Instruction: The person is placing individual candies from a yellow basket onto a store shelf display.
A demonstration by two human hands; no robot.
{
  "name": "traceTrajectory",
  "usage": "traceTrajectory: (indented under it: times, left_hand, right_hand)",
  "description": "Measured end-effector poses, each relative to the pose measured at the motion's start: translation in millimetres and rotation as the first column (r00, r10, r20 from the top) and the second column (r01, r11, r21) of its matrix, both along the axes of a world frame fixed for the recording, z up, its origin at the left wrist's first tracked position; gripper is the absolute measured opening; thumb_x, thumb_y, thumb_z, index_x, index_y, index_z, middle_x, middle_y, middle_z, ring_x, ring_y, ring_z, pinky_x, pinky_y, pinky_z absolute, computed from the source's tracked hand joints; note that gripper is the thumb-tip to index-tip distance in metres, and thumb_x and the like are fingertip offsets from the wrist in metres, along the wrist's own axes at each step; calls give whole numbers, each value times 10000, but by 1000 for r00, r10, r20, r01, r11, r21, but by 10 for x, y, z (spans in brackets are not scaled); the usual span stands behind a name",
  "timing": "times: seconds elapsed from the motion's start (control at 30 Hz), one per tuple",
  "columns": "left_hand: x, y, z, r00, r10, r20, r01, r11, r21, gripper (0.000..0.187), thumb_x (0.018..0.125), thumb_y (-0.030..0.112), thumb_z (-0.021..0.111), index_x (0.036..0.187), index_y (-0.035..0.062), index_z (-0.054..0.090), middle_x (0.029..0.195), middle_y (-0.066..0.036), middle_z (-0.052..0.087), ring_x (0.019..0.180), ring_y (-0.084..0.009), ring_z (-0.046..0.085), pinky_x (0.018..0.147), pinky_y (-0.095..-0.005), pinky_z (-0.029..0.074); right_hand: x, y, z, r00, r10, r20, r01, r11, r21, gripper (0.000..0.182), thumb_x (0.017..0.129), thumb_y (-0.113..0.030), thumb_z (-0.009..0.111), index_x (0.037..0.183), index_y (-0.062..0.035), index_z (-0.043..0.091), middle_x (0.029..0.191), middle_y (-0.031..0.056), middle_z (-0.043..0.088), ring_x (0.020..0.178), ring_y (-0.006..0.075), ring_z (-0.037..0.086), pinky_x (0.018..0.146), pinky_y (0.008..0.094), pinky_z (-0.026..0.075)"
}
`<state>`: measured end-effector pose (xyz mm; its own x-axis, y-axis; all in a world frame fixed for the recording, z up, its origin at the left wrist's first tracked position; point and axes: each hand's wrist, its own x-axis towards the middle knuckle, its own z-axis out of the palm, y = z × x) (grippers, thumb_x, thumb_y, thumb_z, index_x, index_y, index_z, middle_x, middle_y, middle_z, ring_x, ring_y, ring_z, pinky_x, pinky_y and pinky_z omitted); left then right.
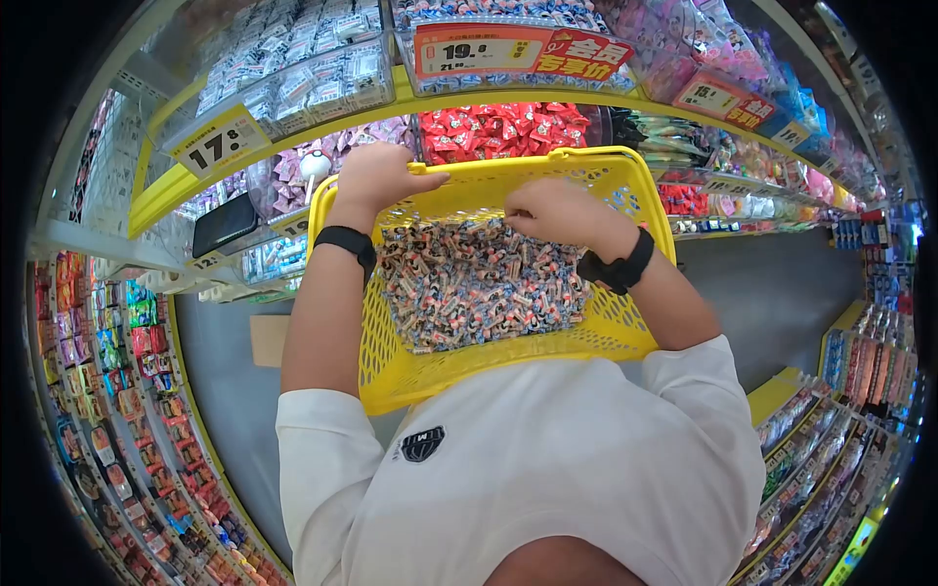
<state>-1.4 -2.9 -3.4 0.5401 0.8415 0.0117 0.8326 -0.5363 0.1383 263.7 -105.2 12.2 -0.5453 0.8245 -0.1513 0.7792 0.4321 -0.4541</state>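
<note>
A yellow plastic shopping basket point(508, 354) with a perforated wall stands against my front. Many small wrapped candies point(479, 283), in white, blue and reddish-brown wrappers, cover its bottom. My left hand point(376, 178) is closed on the basket's far rim near its left corner, thumb pointing right; its other fingers are mostly hidden. My right hand point(559, 210) is inside the basket, just over the far edge of the candies. Its fingers are curled together, and whatever they may hold is hidden. Both wrists wear black bands.
Beyond the basket, shelf bins hold red-wrapped candies point(503, 132) and purple-wrapped candies point(288, 181). Price signs point(523, 54) hang on the yellow shelf edge above. A dark phone point(225, 227) rests by the left shelf. Packed snack racks point(127, 391) line the left, and display shelves point(821, 459) the right.
</note>
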Motion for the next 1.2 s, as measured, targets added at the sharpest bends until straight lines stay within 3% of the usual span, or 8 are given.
traceTrajectory:
  times: [0.07,0.17,0.27,0.47,0.77,1.07,1.2]
  left_hand:
    - [5,-1,7,1000,-1,-2,1,1000,-5,715,710,768,603,711,62,717,683,-125,664,661,-305,658,632,-429,515]
    - [1,8,-7,1000,-3,-1,3,1000,-2,716,710,767,603,711,60,716,684,-127,664,662,-306,657,632,-428,514]
    - [4,1,6,1000,4,-11,-5,1000,-7,715,710,766,604,711,59,715,688,-126,664,662,-306,656,631,-428,513]
    - [-4,8,-21,1000,-7,5,7,1000,15,712,710,765,605,705,61,713,679,-120,660,648,-301,652,617,-424,510]
    - [-9,12,-48,1000,-15,9,14,999,34,701,719,759,602,694,66,707,669,-113,654,639,-294,647,608,-420,508]
    - [-1,-17,11,1000,-12,13,12,1000,11,695,738,744,609,690,57,702,678,-136,649,672,-327,644,635,-445,499]
    - [-3,-9,-1,1000,-6,9,6,1000,5,701,735,751,602,700,58,706,685,-132,654,674,-317,648,634,-440,503]
  right_hand:
    - [-35,-28,-312,1000,14,9,-13,998,-56,176,859,-214,581,865,-69,681,873,132,669,863,336,654,758,472,517]
    - [-112,-82,-613,981,39,191,-34,999,-29,167,848,-211,614,893,-65,680,919,137,645,901,345,645,786,471,513]
    - [-137,-126,-837,991,97,88,-91,993,-75,179,834,-196,638,935,-53,675,1003,146,617,944,354,634,810,470,508]
    - [-191,-169,-1205,976,152,158,-152,988,-14,248,792,-179,680,1029,-105,689,1115,144,588,991,346,627,816,457,527]
    - [-208,-205,-1292,964,117,239,-113,993,-28,225,791,-172,695,995,-82,663,1028,189,590,901,376,640,740,488,522]
    - [-226,-154,-1182,985,47,165,-58,996,65,214,805,-111,638,1018,-99,657,910,135,643,898,341,656,748,473,512]
    - [-230,-149,-1160,995,10,103,-3,998,-70,181,807,-105,618,986,-101,647,897,146,637,890,349,649,747,478,499]
